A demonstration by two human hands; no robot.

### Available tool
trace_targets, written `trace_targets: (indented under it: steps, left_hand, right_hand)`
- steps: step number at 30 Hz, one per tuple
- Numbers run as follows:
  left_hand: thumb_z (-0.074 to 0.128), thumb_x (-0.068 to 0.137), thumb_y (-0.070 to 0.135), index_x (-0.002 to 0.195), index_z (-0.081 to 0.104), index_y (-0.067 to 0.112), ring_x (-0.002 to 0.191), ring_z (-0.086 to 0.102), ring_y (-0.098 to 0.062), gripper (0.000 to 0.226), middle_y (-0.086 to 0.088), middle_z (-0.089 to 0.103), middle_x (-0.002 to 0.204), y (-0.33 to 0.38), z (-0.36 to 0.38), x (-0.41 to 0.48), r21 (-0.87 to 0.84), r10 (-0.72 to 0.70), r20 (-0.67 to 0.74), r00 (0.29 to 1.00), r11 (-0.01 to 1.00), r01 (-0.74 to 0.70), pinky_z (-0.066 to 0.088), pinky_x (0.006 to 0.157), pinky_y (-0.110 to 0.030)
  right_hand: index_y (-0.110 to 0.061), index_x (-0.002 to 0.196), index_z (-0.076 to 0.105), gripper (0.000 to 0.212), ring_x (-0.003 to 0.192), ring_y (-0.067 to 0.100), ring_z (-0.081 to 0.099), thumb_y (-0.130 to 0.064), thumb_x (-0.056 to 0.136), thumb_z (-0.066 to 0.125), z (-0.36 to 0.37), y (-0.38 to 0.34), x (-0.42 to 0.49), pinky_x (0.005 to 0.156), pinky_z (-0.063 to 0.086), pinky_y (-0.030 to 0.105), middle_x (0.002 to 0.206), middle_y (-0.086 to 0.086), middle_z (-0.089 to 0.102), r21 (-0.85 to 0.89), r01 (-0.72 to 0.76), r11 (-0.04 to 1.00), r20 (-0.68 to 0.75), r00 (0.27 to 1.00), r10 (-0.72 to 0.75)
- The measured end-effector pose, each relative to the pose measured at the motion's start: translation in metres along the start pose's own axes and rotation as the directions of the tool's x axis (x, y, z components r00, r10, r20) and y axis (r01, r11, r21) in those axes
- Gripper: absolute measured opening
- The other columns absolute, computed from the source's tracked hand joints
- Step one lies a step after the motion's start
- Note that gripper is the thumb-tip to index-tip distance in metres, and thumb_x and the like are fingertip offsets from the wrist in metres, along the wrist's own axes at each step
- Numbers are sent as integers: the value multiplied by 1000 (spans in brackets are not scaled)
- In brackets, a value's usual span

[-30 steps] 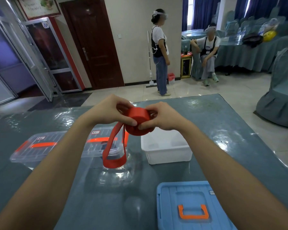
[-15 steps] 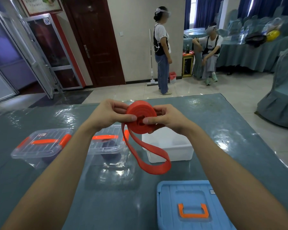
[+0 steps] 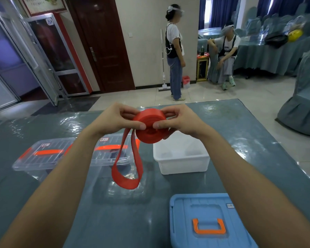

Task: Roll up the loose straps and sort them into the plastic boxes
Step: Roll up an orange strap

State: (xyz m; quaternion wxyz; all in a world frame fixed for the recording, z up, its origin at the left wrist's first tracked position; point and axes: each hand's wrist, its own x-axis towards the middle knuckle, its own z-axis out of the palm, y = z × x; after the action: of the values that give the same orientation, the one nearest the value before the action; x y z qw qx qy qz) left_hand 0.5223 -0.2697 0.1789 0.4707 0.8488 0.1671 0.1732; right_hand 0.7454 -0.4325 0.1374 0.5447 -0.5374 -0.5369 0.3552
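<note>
**Strap rolling, head view.** Compared with half a second earlier, the loose loop (image 3: 126, 183) of the red strap (image 3: 149, 130) hangs down and to the left of the coil, in front of a clear lidded box (image 3: 111, 153). Earlier it swung to the right, in front of the white box (image 3: 183, 164). The hands and the coil stay at much the same place above the table (image 3: 258, 149).

The red strap is a flat, wide band. Most of it is wound into a thick round coil held in the air between the hands, with its flat face turned toward the camera. The unwound remainder leaves the coil's lower left edge as two runs that join in a rounded loop below.

The left hand (image 3: 115, 120) grasps the coil from the left: its thumb (image 3: 139, 125) presses the near face, and its curled fingers (image 3: 127, 111) wrap behind the rim. The right hand (image 3: 179, 120) mirrors it, with the thumb on the near face just beside the left thumb and the fingers curled over the far side.

A second clear lidded box (image 3: 43, 158) lies farther left. A blue lid (image 3: 208, 221) with an orange handle lies nearest the camera.
</note>
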Motion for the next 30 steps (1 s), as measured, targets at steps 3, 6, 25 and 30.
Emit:
trace_targets:
  steps: [3,6,25,30]
  left_hand:
    - [105,61,49,121,84,28,112,80,-27,67,-10,83,117,-24,9,-8,-183,-2,-54,999,983,-8,63,95,-29]
    - [105,61,49,122,84,26,115,79,-29,68,-13,82,120,-40,20,-9,-281,-30,-123,992,960,-6,63,99,-33]
    - [101,55,65,99,86,34,92,82,-19,56,2,85,95,12,-4,14,285,-17,91,996,959,-9,66,93,-40]
    - [105,61,48,119,84,25,114,80,-27,67,-9,83,117,-32,-3,-5,-120,-43,-12,999,992,42,62,99,-31]
  right_hand:
    - [-18,113,82,35,95,40,78,-18,80,95,1,6,-1,66,66,43,105,12,82,107,27,994,-62,998,-21]
    - [-13,119,80,40,95,41,79,-19,82,93,3,13,-1,65,66,43,108,12,82,165,34,986,-106,994,-16]
    - [-14,106,81,40,84,25,81,-20,71,101,11,8,4,63,67,39,95,5,81,-124,-41,991,18,999,43]
    - [-19,110,84,36,90,34,81,-21,77,97,5,11,-1,66,67,43,103,11,82,102,15,995,-103,995,-4]
